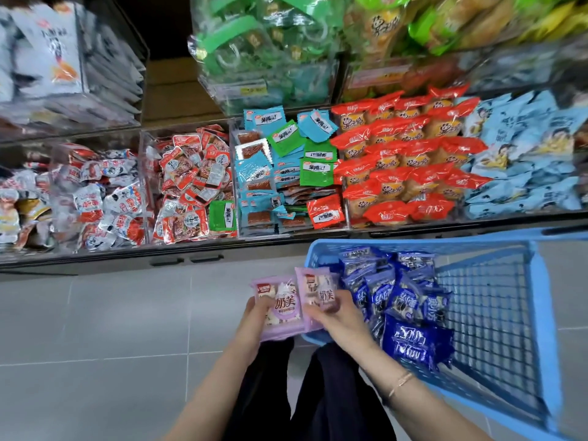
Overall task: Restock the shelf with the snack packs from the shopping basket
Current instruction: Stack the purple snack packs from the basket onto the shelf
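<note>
Head view. Grips a stack of purple packs (280, 313) in the left hand (254, 313), thumb curled over the top one. Pinches a loose pack (318, 289) of the same kind in the right hand (334, 310), edge touching or overlapping the stack; cannot tell which. Both hands clamped on packs, close together, just left of the near corner of the basket (547, 313).

Probably bundling packs before the reach to the shelf (165, 90). To do it well:
- Square the loose pack onto the stack, labels facing one way.
- Clamp across the middle, not by the slick crimped ends.
- Take no more than fits flat in one grip.
- Settle the slot before lifting. No purple packs visible in any bin ahead, so cannot tell the right place; possibly the bare brown board far ahead and to the left.

Right of the hands: the basket, with a heap of blue packs (397, 297) yet to shelve. Ahead: clear bins (144, 173) heaped with red-and-white, teal, green, red packs (410, 160) and pale blue ones. Beyond those, higher up, green-handled bags (254, 43). Beneath the hands: grey floor (111, 329).

In the way: tall clear bin fronts to lift over, heaps likely to spill if brushed, and the basket rim close beside the right wrist.
</note>
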### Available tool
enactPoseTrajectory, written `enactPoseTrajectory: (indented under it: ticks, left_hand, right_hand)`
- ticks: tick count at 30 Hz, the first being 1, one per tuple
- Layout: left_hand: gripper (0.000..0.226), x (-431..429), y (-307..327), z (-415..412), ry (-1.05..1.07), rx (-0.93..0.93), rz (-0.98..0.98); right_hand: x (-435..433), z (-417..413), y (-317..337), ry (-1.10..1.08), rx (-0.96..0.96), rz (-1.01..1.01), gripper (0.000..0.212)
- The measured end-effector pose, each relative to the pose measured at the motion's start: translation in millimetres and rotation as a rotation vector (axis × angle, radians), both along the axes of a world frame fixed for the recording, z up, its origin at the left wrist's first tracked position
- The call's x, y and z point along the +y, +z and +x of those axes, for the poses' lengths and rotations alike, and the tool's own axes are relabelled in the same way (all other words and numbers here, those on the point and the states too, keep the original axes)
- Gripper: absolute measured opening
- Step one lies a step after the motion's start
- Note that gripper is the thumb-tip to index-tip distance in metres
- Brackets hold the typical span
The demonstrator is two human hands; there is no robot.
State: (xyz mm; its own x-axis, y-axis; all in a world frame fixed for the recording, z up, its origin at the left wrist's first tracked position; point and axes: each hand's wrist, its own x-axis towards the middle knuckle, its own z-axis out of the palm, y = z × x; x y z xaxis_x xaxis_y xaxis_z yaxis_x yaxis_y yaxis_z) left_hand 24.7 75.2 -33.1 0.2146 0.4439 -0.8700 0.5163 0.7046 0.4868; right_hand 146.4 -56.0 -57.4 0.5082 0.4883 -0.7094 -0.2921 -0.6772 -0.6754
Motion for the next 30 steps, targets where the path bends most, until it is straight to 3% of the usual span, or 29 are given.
enactPoseTrajectory:
  ticks: [3,5,7,12,16,19,22,26,30]
  left_hand:
    - [0.040,-3.4,3.7,12.9,0.008,0.021,-0.004]
    - [0.034,-5.8,9.5,20.9,-0.009,0.036,0.024]
    - [0.030,-10.7,16.3,28.9,-0.053,0.019,0.043]
    - [0.063,-20.2,25.1,32.7,-0.041,-0.167,-0.018]
    - [0.081,-18.3,16.3,22.0,-0.066,-0.147,-0.020]
    - [0.079,-11.1,12.4,10.7,-0.033,-0.137,-0.020]
    - [0.073,-4.3,0.7,-7.2,0.065,-0.146,-0.053]
    - [0.044,4.6,-10.2,-34.2,0.182,-0.142,-0.033]
    - [0.045,8.5,-20.4,-62.5,0.295,-0.101,-0.062]
  right_hand:
    - [6.3,4.9,16.5,0.131,-0.335,-0.049,0.039]
    - [7.8,3.8,18.1,0.187,-0.443,-0.018,0.036]
    - [10.2,-3.0,18.4,0.213,-0.472,0.015,0.033]
    - [16.2,-8.8,22.7,0.264,-0.458,0.051,0.037]
    - [13.0,-4.3,25.9,0.288,-0.287,0.152,0.029]
    - [7.2,7.3,8.9,0.061,0.046,0.183,0.018]
    - [-3.6,19.4,-32.7,-0.189,0.157,-0.014,0.016]
    - [-9.7,27.3,-92.1,-0.108,0.236,-0.339,0.027]
    - [-5.7,21.9,-129.3,-0.092,0.253,-0.399,0.057]
